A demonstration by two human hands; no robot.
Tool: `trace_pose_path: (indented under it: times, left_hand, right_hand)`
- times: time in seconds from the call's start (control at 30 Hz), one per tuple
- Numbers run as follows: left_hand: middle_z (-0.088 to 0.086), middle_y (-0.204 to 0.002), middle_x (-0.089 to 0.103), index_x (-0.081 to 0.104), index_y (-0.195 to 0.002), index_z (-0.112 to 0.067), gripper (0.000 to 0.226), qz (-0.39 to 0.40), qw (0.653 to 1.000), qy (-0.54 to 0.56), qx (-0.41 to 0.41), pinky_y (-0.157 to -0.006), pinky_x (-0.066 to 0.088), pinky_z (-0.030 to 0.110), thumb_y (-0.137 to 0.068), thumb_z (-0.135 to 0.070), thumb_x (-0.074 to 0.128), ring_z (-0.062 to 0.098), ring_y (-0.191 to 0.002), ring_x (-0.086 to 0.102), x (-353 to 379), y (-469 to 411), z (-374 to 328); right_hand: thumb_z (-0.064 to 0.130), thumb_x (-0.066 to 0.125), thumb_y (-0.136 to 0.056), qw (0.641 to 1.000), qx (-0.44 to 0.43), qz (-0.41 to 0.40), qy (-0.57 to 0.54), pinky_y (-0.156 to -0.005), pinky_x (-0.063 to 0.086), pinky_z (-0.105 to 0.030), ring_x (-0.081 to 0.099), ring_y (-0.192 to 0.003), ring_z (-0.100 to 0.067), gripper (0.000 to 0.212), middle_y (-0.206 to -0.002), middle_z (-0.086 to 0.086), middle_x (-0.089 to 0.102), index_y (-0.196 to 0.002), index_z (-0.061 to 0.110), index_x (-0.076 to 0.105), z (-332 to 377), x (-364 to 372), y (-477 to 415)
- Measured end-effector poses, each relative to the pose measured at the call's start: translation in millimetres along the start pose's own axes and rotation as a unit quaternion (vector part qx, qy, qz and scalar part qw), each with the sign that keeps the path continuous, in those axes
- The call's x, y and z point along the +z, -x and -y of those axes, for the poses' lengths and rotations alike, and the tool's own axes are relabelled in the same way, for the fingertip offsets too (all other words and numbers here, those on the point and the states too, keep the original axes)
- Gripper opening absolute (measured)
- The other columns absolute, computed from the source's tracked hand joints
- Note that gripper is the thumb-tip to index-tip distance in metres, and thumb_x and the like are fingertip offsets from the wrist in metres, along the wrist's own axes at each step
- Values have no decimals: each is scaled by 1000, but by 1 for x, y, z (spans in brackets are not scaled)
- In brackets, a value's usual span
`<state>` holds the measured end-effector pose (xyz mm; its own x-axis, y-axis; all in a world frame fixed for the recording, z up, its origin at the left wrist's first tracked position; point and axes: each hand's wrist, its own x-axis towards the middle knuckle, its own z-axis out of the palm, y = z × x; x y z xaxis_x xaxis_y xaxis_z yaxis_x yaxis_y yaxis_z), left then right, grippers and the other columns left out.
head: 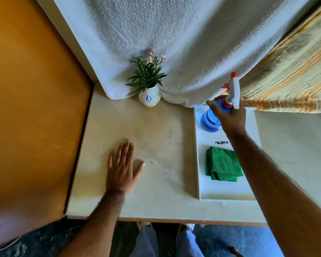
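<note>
On tray [200,164], right hand [232,117] gripping spray bottle [209,121], green cloth [222,164] near, vase [150,98] apart

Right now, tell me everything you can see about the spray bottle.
The spray bottle has a translucent blue, ribbed body that looks plastic, a red collar, and a white spray head with a red trigger and nozzle tip. It is roughly upright at the far end of the white tray, beyond the green cloth. The right hand grips its neck; whether its base rests on the tray cannot be told.
</note>
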<state>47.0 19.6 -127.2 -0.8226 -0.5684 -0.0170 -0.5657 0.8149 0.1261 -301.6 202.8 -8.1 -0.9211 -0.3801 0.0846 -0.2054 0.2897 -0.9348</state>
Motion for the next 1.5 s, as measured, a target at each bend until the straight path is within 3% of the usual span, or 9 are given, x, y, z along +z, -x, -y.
trace_pose_path:
  times: [0.1,0.17,0.37,0.5,0.67,0.83,1.03,1.37,1.5]
  left_hand:
    - [7,-175,22,21,-165,-14,86,3,1000,4,-2,-129,26,58,-100,-69,26,26,-161,24,1,0,2]
    - [7,-175,21,22,-165,-14,85,4,1000,11,-4,-129,25,58,-99,-67,29,26,-161,24,2,-1,2]
    - [7,-174,24,23,-165,-14,83,-2,1000,15,-4,-128,26,58,-101,-66,28,26,-161,25,0,0,-1]
    - [8,-173,27,27,-164,-13,82,-9,1000,15,-4,-128,27,58,-101,-65,30,26,-160,26,-2,-1,-2]
    - [9,-173,29,29,-163,-12,82,-10,1000,11,-4,-127,29,58,-101,-64,33,27,-159,29,-3,1,-3]
    - [9,-173,28,28,-164,-12,82,-6,1000,6,-3,-127,30,58,-101,-65,34,27,-160,28,-2,-2,-3]
    - [11,-171,32,31,-162,-9,82,-27,1000,6,6,-125,33,60,-101,-64,38,30,-158,32,-1,0,-2]
    - [9,-175,22,20,-166,-13,85,-8,1000,-9,-1,-127,30,58,-102,-70,27,29,-162,21,0,0,-2]
    - [9,-175,22,18,-166,-14,85,-12,1000,-12,1,-128,30,58,-102,-70,27,27,-162,20,1,0,0]
  right_hand:
    - [52,85,-78,999,5,6,35,-109,46,-33,58,-129,-15,89,-140,2,60,-148,18,43,-15,-13,32]
    - [57,76,-82,990,-54,22,125,-111,41,-31,52,-131,-18,85,-140,0,53,-145,12,42,-28,-30,64]
    - [68,64,-86,857,-211,252,397,-111,46,-49,49,-136,-31,84,-146,-11,49,-143,7,52,-80,-76,143]
    - [25,82,-80,844,-205,269,416,-122,33,-51,36,-150,-34,86,-162,-17,37,-154,5,41,-89,-84,151]
    - [-21,78,-72,867,-177,204,419,-100,55,-59,59,-131,-41,75,-146,-22,57,-141,-2,56,-66,-68,148]
    - [-17,71,-81,877,-281,201,335,-109,49,-56,54,-136,-38,65,-148,-19,55,-143,-1,56,-23,-25,132]
    - [10,51,-105,781,-480,265,300,-118,39,-51,52,-140,-34,37,-147,-13,60,-141,10,61,22,85,89]
    - [3,48,-98,725,-539,278,326,-109,46,-55,63,-125,-43,36,-134,-23,67,-126,2,71,50,168,7]
    - [-11,72,-87,710,-544,320,312,-102,49,-61,65,-118,-50,32,-127,-30,68,-118,-4,74,45,172,-14]
